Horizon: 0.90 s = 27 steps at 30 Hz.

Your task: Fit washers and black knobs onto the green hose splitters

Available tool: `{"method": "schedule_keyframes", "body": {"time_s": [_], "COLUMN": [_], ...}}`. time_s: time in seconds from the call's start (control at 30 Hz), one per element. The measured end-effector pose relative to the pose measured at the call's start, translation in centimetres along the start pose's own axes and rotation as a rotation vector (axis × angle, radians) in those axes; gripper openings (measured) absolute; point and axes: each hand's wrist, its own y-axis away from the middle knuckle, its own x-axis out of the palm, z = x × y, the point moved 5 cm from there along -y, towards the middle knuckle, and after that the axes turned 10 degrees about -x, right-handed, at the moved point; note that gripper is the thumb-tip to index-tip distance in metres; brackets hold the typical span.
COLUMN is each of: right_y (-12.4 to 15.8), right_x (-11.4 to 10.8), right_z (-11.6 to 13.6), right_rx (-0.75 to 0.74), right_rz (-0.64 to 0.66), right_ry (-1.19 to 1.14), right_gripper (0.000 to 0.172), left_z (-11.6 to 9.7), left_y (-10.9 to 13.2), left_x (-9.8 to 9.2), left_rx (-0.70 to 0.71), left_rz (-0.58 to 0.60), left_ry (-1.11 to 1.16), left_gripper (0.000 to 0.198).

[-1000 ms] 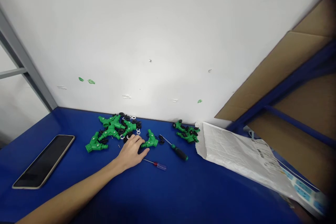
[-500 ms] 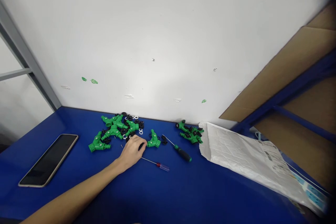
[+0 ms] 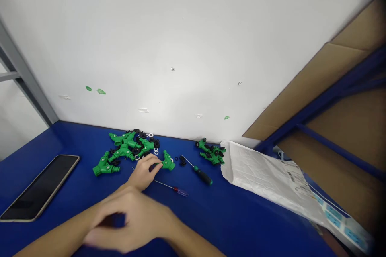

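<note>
My left hand (image 3: 145, 172) is closed, its thumb and fingertips pinching the left arm of a green Y-shaped hose connector (image 3: 168, 161) on the blue table. Closer to the camera, my right hand (image 3: 132, 220) crosses over my left forearm. Its fingers curl toward the thumb but are smeared by motion, so whether anything is between the tips cannot be made out. Just below the connector lies a screwdriver with a clear purple handle (image 3: 181, 192). A green-and-black screwdriver (image 3: 203, 176) rests to its right, near small black parts (image 3: 182, 161).
More green connectors (image 3: 123, 150) are heaped at left with black and white rings. Another small pile (image 3: 214, 154) sits beside a white plastic bag (image 3: 265, 172). A phone (image 3: 42, 186) lies far left; a power strip (image 3: 334, 217) is at right. A white wall (image 3: 181, 48) rises behind.
My right hand has come into view from below and reaches across my left forearm. My left hand stays at the connector. The whole scene has shifted slightly left as the head turned.
</note>
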Motion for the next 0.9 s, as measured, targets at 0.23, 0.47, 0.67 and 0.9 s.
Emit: {"method": "schedule_keyframes", "body": {"time_s": [0.23,0.47,0.67,0.9], "right_y": [11.6,13.3,12.0,11.8], "right_x": [-12.9,-15.0,-14.2,-13.1], "right_z": [-5.5,-8.5,-10.2,-11.3], "right_rx": [0.498,0.586,0.61,0.595], "right_rz": [-0.786,-0.644,-0.394,-0.237], "right_ry": [0.387,0.564,0.75,0.823], "right_gripper": [0.032,0.013,0.014,0.019], "left_z": [0.0,0.1,0.5,-0.6], "left_y": [-0.4,0.3,1.0,1.7], "left_x": [-5.0,-7.5,-6.9,-6.2], "left_rx": [-0.198,-0.326,-0.441,-0.43], "left_rz": [0.003,0.002,0.096,0.191], "left_ry": [0.328,0.664,0.867,0.951], "left_gripper": [0.022,0.028,0.04,0.048]}}
